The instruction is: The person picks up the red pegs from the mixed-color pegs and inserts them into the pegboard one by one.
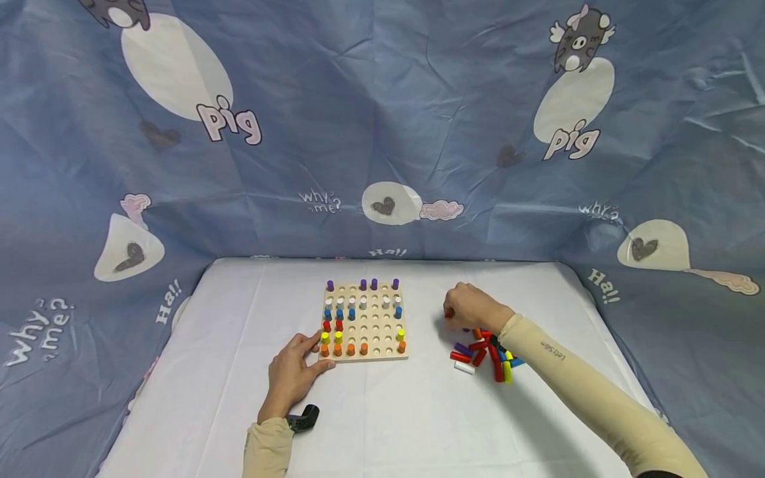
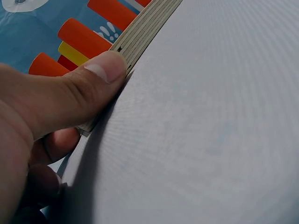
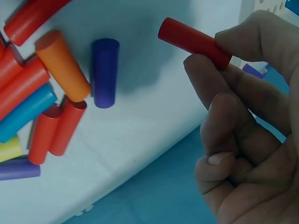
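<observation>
Right now the right hand (image 1: 472,307) pinches a red peg (image 3: 194,42) between thumb and fingers (image 3: 219,93), lifted just above the white worktop (image 1: 388,411) — between the wooden pegboard (image 1: 373,332) and the loose pile of coloured pegs (image 1: 487,355). Close under it lie a purple peg (image 3: 104,72) and an orange peg (image 3: 63,65), side by side. The left hand (image 1: 293,375) rests at the board's near left corner, fingers relaxed, its thumb (image 2: 88,79) pressed against the plywood edge — beside upright orange pegs.
</observation>
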A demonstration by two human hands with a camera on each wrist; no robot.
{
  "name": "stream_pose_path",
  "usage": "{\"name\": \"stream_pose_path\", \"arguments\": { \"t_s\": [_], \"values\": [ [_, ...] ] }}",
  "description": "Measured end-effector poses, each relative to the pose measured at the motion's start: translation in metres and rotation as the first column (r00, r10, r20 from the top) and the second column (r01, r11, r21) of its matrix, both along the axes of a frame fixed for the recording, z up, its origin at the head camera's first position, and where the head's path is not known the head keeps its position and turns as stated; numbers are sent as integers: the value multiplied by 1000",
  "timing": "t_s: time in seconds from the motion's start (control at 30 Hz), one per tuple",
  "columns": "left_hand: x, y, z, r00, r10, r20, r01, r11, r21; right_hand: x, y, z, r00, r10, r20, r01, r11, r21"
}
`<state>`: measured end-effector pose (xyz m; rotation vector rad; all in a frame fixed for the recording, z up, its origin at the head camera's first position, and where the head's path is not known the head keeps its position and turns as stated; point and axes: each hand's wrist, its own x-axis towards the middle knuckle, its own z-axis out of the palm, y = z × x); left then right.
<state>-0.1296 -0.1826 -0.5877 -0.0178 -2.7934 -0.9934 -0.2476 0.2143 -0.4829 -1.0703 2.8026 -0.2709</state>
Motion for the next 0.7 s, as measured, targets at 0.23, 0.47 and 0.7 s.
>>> {"name": "stream_pose_path", "arguments": {
  "t_s": [0.23, 0.47, 0.7],
  "values": [
    [-2, -1, 2, 999, -5, 36, 5, 1000, -12, -7, -5, 7, 998, 63, -32, -64, 997, -35],
    [-2, -1, 1, 999, -3, 33, 3, 1000, -5, -13, -15, 21, 989, 93, -114, -95, 995, -8],
    [1, 0, 4, 999, -3, 47, 3, 1000, 10, -19, -26, 34, 965, 143, -218, -143, 990, 17]
  ]
}}
